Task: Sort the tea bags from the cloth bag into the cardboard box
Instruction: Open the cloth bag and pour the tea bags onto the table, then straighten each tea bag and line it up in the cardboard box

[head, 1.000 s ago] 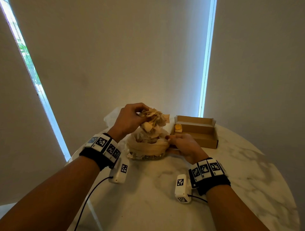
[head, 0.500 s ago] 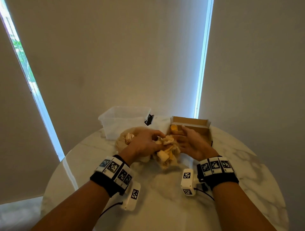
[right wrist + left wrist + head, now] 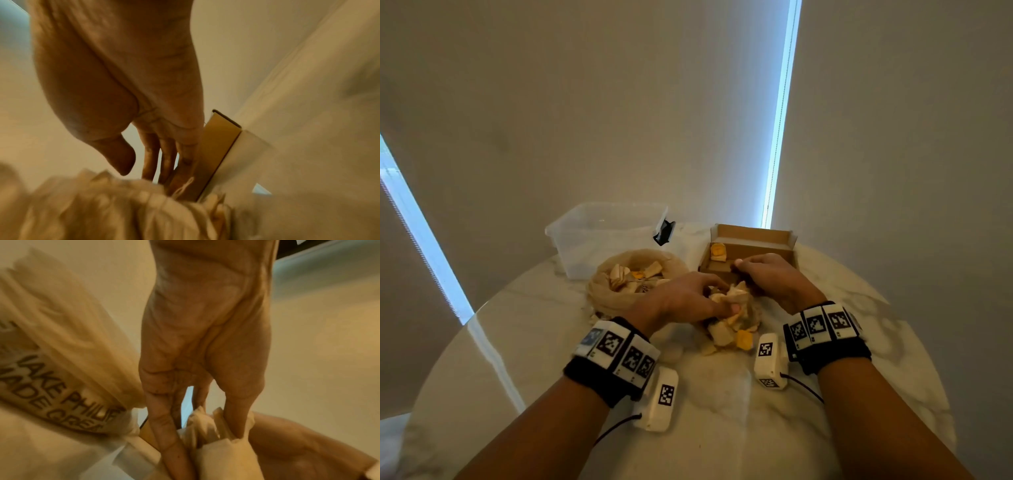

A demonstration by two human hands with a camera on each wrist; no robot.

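Far left of both hands, beyond them: clear tub (image 3: 599,236), holding nothing visible. Just left of left hand: cloth bag (image 3: 613,294), mouth open, more tea bags (image 3: 631,274) inside.

Left hand (image 3: 681,301) down on the loose pile (image 3: 729,318) on tabletop (image 3: 722,411), fingers (image 3: 164,431) curled into it, pinching a tangled clump of sachets. Wrist view confirms paper between thumb and fingers; blurred, count of sachets not readable.

Right hand (image 3: 774,277) just right of the pile, beside the near wall of box (image 3: 784,240). Fingers (image 3: 166,155) fairly straight, thumb free, nothing gripped. Touching the box wall or only near it: cannot tell.

Box just beyond right hand, one orange sachet (image 3: 718,251) standing at its left end, otherwise mostly unfilled as far as visible. Task judged early: most bags still in pile and cloth bag.

Step in hand, judged: separate sachets from the clump, move to box.
- Strings and tags likely tangled; lift slow, shake loose, avoid dragging the whole pile.
- Use right hand to pin the pile or steady the box while left pulls.
- Take small pinches, place flat or upright in rows next to the orange one.
- Watch strays near the tabletop edge side of the pile, e.g. orange one (image 3: 743,339) closest to the wrists.
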